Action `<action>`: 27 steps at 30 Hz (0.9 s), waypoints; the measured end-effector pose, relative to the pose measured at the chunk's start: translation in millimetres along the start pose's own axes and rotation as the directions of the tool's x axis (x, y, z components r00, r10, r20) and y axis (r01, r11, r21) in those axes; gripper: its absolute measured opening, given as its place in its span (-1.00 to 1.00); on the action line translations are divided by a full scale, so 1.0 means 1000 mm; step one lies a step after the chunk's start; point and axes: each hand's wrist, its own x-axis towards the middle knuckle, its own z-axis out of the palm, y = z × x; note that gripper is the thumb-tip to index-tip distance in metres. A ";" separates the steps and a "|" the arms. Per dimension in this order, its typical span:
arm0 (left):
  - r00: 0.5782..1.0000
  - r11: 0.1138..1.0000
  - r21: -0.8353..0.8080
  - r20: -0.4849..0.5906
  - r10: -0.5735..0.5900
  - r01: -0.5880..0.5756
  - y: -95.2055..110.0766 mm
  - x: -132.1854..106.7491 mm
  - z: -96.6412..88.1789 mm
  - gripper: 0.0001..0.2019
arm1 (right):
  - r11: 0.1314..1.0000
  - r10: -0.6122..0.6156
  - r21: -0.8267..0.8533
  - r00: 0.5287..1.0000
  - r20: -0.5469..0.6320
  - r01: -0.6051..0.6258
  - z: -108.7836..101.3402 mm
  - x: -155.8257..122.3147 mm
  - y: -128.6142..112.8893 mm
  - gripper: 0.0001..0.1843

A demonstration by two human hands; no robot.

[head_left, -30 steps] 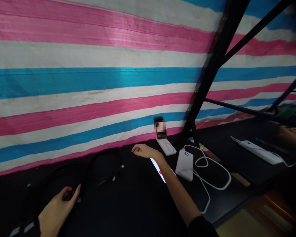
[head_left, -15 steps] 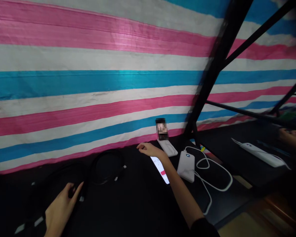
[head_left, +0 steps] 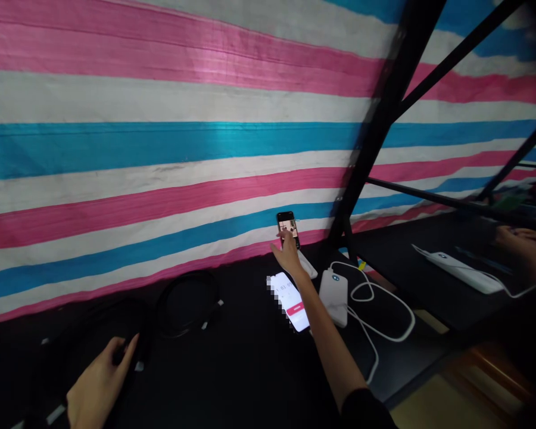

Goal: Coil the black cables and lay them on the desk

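My right hand (head_left: 288,253) reaches to the back of the black table (head_left: 250,375), one finger stretched out and touching the screen of a small phone (head_left: 288,228) that stands propped against the striped cloth. Under my right forearm a second phone (head_left: 291,300) lies flat with its screen lit. My left hand (head_left: 99,384) rests flat at the near left, fingers apart, on a coiled black cable (head_left: 96,333). Neither hand holds anything.
A second black cable coil (head_left: 188,302) lies mid-table. A white power bank (head_left: 333,288) with a looping white cable (head_left: 384,325) sits right of the flat phone. Black metal frame posts (head_left: 375,131) rise at right. Another person's hand (head_left: 520,250) works by a white device (head_left: 460,271).
My right hand lifted off the table and moved back and right to the propped phone's screen, uncovering the flat phone. My left hand barely shifted on the cable.
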 end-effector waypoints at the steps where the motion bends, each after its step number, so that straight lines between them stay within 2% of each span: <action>1: 1.000 1.000 0.002 0.007 0.000 0.000 0.001 -0.001 -0.001 -0.59 | 0.999 0.020 -0.025 0.998 -0.057 -0.021 -0.001 0.001 0.006 -0.50; 4: 1.000 1.000 -0.001 0.004 -0.001 0.001 0.002 -0.001 -0.002 -0.58 | 0.993 0.053 -0.098 0.987 -0.150 -0.068 -0.001 0.002 0.023 -0.42; 8: 1.000 1.000 -0.013 -0.002 0.007 -0.007 0.001 0.001 0.001 -0.57 | 0.983 0.069 -0.158 0.987 -0.142 -0.091 0.001 0.002 0.032 -0.53; 13: 1.000 1.000 0.007 0.026 -0.012 0.012 0.002 0.001 0.001 -0.57 | 0.979 0.080 -0.178 0.991 -0.109 -0.099 0.004 0.001 0.032 -0.68; 27: 0.999 0.998 0.068 0.045 -0.017 0.014 0.001 0.003 0.001 -0.53 | 0.978 0.087 -0.184 0.993 -0.085 -0.101 0.004 0.002 0.032 -0.68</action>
